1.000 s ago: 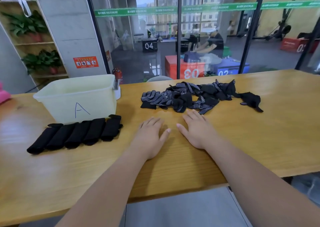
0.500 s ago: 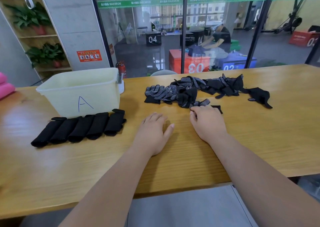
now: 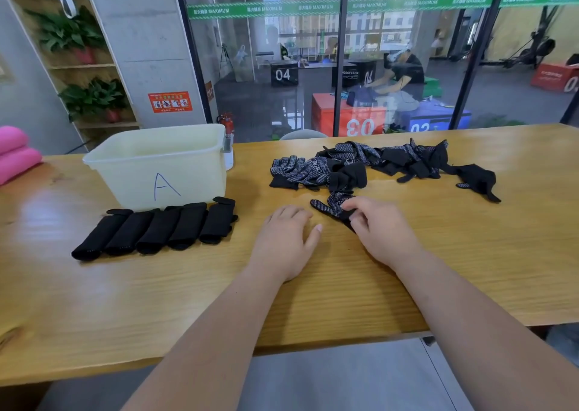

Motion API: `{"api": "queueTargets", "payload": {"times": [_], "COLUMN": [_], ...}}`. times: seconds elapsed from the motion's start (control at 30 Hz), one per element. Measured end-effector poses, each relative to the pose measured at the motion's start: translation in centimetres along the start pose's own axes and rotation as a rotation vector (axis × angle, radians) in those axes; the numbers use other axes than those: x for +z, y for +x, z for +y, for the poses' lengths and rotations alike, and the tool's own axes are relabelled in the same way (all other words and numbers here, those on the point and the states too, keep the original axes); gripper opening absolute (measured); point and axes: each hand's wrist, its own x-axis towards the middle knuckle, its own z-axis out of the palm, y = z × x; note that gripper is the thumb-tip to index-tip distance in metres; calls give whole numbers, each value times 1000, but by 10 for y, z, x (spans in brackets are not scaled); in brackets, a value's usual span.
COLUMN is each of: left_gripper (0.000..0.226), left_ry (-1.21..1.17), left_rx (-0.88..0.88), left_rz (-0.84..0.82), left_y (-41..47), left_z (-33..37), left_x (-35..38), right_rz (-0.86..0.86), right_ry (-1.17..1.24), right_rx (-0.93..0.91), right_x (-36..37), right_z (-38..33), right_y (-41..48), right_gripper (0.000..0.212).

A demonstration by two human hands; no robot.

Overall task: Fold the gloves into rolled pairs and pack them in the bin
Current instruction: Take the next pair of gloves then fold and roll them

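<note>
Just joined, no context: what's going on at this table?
A person is partway through rolling gloves. Their right hand pinches one dotted glove that lies just in front of the loose pile. The left hand rests flat on the table beside it. Five finished rolls lie in a row in front of the bin marked A, not yet packed.
</note>
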Motion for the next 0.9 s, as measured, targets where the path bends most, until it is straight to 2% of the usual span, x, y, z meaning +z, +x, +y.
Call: {"api": "queueTargets", "payload": {"times": [0.07, 0.17, 0.33, 0.5, 0.67, 0.8, 0.9], "left_gripper": [50, 47, 42, 37, 38, 40, 41], "left_ry": [-8, -18, -39, -74, -85, -124, -121], "left_rx": [18, 33, 40, 13, -17, -50, -98], "left_rz": [15, 37, 61, 96, 87, 123, 168], "left_y": [0, 0, 1, 1, 3, 4, 5], "left_z": [0, -2, -2, -2, -2, -4, -6], "left_x": [0, 1, 2, 0, -2, -2, -1], "right_rz": [24, -46, -205, -112, -120, -120, -189], "right_ry": [-24, -124, 82, -75, -135, 0, 95], "right_rx": [-41, -18, -76, -129, -137, -65, -18], "right_x": [1, 1, -6, 2, -3, -36, -82], "right_z": [1, 4, -1, 4, -3, -19, -40], "right_y": [0, 1, -5, 2, 4, 20, 39], "right_gripper": [26, 22, 29, 16, 13, 10, 9]}}
